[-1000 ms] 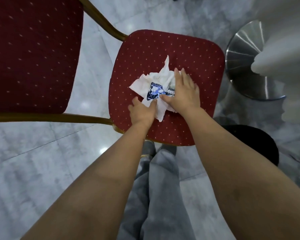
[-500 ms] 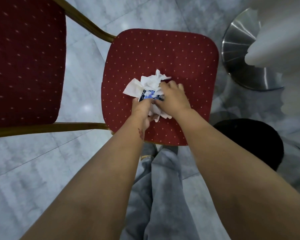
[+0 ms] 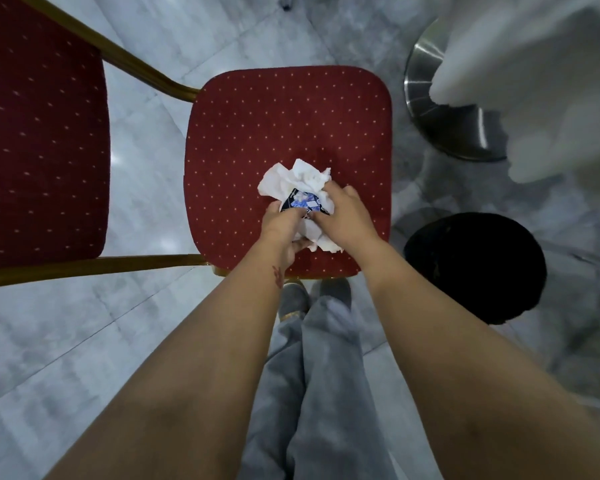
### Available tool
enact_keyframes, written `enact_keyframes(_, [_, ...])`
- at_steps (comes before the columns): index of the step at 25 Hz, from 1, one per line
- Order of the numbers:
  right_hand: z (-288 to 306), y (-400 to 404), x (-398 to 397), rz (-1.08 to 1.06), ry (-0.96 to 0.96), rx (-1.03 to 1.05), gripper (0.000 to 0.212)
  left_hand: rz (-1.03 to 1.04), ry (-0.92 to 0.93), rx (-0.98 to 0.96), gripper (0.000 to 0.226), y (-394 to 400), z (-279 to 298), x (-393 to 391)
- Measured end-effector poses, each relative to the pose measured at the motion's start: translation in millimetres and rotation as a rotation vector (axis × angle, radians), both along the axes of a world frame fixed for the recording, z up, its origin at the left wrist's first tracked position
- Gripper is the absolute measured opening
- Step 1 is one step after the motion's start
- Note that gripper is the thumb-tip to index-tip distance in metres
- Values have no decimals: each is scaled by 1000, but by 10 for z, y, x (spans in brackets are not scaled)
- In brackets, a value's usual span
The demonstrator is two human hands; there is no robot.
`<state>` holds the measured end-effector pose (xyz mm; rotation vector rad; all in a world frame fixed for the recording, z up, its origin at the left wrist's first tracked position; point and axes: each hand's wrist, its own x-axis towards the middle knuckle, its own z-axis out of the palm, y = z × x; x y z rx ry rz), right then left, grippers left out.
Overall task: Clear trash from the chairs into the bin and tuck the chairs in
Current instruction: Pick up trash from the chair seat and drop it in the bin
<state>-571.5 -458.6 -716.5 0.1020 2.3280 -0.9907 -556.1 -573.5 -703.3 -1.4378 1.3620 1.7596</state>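
Observation:
A crumpled wad of white tissue [image 3: 291, 180] wrapped around a dark blue printed wrapper [image 3: 301, 201] sits bunched over the front half of the red dotted chair seat [image 3: 284, 116]. My left hand [image 3: 282, 226] grips the wad from the near left side, fingers curled under it. From the right, my right hand [image 3: 343, 213] closes over the same wad. Both hands press together around it. Whether the trash still touches the seat, I cannot tell. A black round bin [image 3: 475, 268] stands on the floor to the right of the chair.
A second red chair [image 3: 39, 133] with a gold frame stands at the left. A round steel table base [image 3: 440, 109] and a white tablecloth [image 3: 541, 74] fill the upper right. Grey marble floor [image 3: 66, 341] surrounds the chairs; my grey trouser legs are below.
The spread-out tissue has been gathered into a tight ball between both hands. My right hand went from flat on the paper to curled around it, and both hands drew nearer the seat's front.

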Motion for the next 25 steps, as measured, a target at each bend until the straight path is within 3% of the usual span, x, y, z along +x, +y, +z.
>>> enact_keyframes(4, [128,311,154,-109,25,-3,59,-83,37,-18,29,309,123,30])
enact_keyframes(12, [228,1505,590,-349,21,43,49,-316,51,-36,17,1540,232,195])
enact_keyframes(20, [-24,3060,1272,-515,-61,66,48,-449,-20,47,30,3135,-105,678])
enact_keyframes(25, [-378,3636,1466,-584,-139,41,47,-518,-79,-15,12,3732,-445,815])
